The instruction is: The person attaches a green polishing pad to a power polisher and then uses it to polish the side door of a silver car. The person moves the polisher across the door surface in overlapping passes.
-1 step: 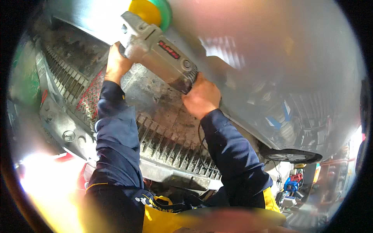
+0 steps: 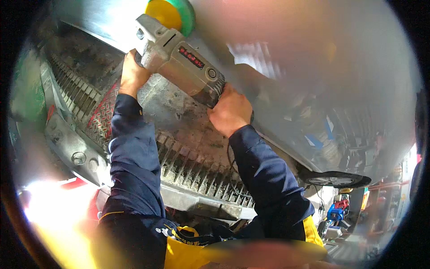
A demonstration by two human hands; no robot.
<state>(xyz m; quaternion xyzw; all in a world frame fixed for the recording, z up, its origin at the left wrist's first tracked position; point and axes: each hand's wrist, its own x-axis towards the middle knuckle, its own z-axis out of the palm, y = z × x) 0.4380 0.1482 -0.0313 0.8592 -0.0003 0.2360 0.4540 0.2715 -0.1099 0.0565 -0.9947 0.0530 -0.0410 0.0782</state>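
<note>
A grey power polisher (image 2: 186, 62) is held in both hands against a shiny silver car body panel (image 2: 277, 58). Its round pad, yellow with a green rim (image 2: 170, 15), faces the panel at the top of the view. My left hand (image 2: 134, 71) is closed around the grip near the polisher's head. Toward the rear end, my right hand (image 2: 232, 110) wraps the handle. The pad's contact face is hidden. A dark cord (image 2: 231, 157) hangs below my right hand.
Below run a metal floor grate (image 2: 192, 163) and a red tread plate (image 2: 105, 110). Another vehicle's bumper (image 2: 71, 148) lies at left. A car wheel (image 2: 338, 179) shows at right, with blue and red equipment (image 2: 337, 210) beyond it. Bright glare fills the lower left.
The polisher and both hands have shifted slightly left. Both hands keep their hold.
</note>
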